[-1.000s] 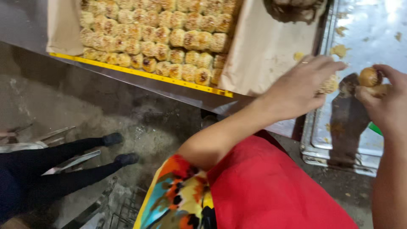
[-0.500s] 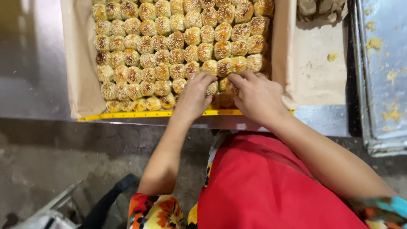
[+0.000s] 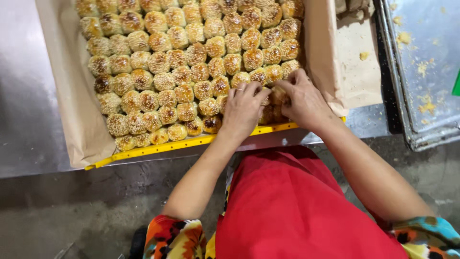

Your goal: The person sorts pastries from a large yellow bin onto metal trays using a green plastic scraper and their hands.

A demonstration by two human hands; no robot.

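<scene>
Step in hand, by the look: seating pastries (image 3: 275, 96) in tray (image 3: 191, 142), lower right corner. L hand (image 3: 242, 110) flat, steadying; R hand (image 3: 302, 98) pinches one. Next: likely press level w/ neighbours.

I observe a stainless steel worktable (image 3: 24, 96) running across the far part of the view, its surface dull and smudged, with soft overhead light reflecting off it at the left. At the far right, an empty metal baking tray (image 3: 426, 72) lies on the same surface, scattered with yellow crumbs (image 3: 424, 103); its raised rim is dented near the corner. Below the table edge, on the near side, I note a grey concrete floor (image 3: 72, 211), stained and mottled, darker directly under the table. Lighting is even, artificial and without hard shadows. No walls or windows fall within my view.
</scene>
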